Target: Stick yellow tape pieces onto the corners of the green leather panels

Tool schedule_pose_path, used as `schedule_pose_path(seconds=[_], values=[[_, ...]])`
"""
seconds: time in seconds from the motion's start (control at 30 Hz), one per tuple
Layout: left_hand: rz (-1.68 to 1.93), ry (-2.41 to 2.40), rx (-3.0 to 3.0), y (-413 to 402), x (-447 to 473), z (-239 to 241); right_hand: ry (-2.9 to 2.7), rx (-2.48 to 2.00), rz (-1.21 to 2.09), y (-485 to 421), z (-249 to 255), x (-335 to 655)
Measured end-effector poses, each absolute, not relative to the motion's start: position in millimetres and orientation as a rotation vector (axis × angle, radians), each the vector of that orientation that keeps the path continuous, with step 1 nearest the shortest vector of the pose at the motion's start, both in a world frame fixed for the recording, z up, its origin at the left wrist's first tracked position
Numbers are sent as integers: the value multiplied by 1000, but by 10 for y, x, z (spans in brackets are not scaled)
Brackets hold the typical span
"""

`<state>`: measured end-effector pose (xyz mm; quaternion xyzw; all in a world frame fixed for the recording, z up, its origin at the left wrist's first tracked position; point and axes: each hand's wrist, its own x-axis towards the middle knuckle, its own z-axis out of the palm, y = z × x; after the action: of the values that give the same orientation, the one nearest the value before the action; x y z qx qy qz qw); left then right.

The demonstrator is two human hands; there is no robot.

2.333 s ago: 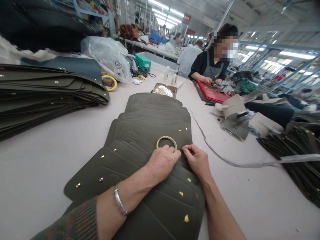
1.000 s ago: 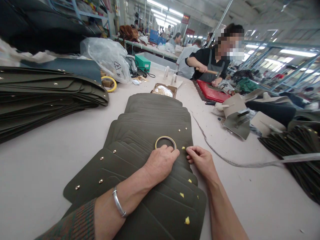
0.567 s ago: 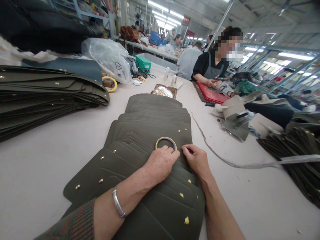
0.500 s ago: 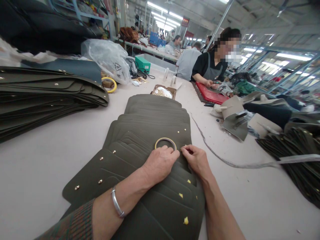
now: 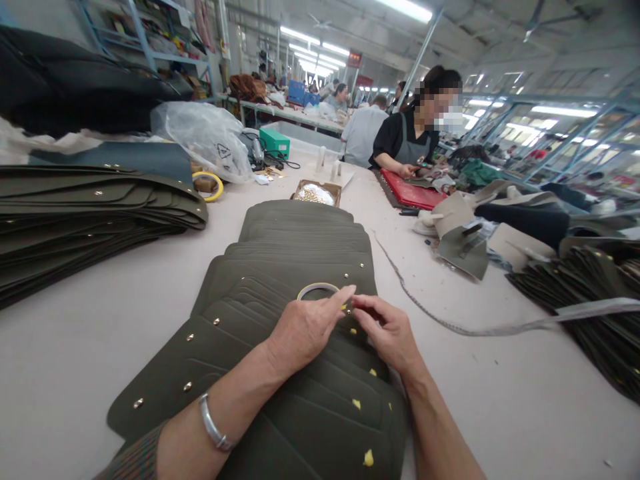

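My left hand (image 5: 305, 330) is closed round a narrow roll of yellow-edged tape (image 5: 318, 288), whose upper rim shows above the knuckles. The hand rests over a fanned stack of dark olive panels (image 5: 295, 233) with metal studs along their edges. My right hand (image 5: 393, 333) has its fingers bent together close to the left fingertips, beside a stud (image 5: 349, 311); what they pinch is too small to make out. A yellow scrap of tape (image 5: 344, 307) shows between the two hands. Several more yellow scraps (image 5: 356, 404) lie along the panels' right edge.
Another stack of olive panels (image 5: 100, 207) lies left, near a larger yellow tape roll (image 5: 207, 187). A box of studs (image 5: 316, 194) stands beyond the panels. A co-worker (image 5: 407, 137) sits across the table by a red piece (image 5: 410, 190). A cord (image 5: 425, 303) crosses on the right.
My fingertips have drawn closer together, the left fingers stretching further forward over the tape roll. A yellow scrap now shows between the hands and another just below it. The view has shifted slightly.
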<state>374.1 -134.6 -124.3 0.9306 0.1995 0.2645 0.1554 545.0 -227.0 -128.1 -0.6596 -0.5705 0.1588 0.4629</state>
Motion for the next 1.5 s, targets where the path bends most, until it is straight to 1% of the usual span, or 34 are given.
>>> schedule_pose_path(seconds=[0.17,0.3,0.57,0.67,0.83,0.9,0.97,1.13,1.37,1.5], values=[[704,586,2736,-1348,3753,-1239,-1572,-1536,267,-2250,-1233,5365],[638,594,2719,-1365,3759,-1231,-1665,-1554,187,-2238,-1241,5319],[519,645,2692,-1367,3752,-1198,-1610,-1611,28,-2239,-1271,5260],[541,672,2745,-1363,3765,-1197,-1482,-1648,125,-2235,-1263,5220],[712,642,2733,-1400,3774,-1197,-983,-1592,614,-2156,-1295,5247],[763,620,2712,-1412,3774,-1195,-785,-1578,689,-2122,-1323,5335],[733,656,2719,-1403,3780,-1194,-683,-1597,725,-2109,-1349,5441],[469,804,2875,-1322,3820,-1221,-917,-1715,754,-2148,-1393,5581],[406,788,2920,-1307,3827,-1256,-1120,-1910,804,-2177,-1426,5583],[347,806,2886,-1317,3816,-1211,-1297,-1979,676,-2174,-1399,5553]])
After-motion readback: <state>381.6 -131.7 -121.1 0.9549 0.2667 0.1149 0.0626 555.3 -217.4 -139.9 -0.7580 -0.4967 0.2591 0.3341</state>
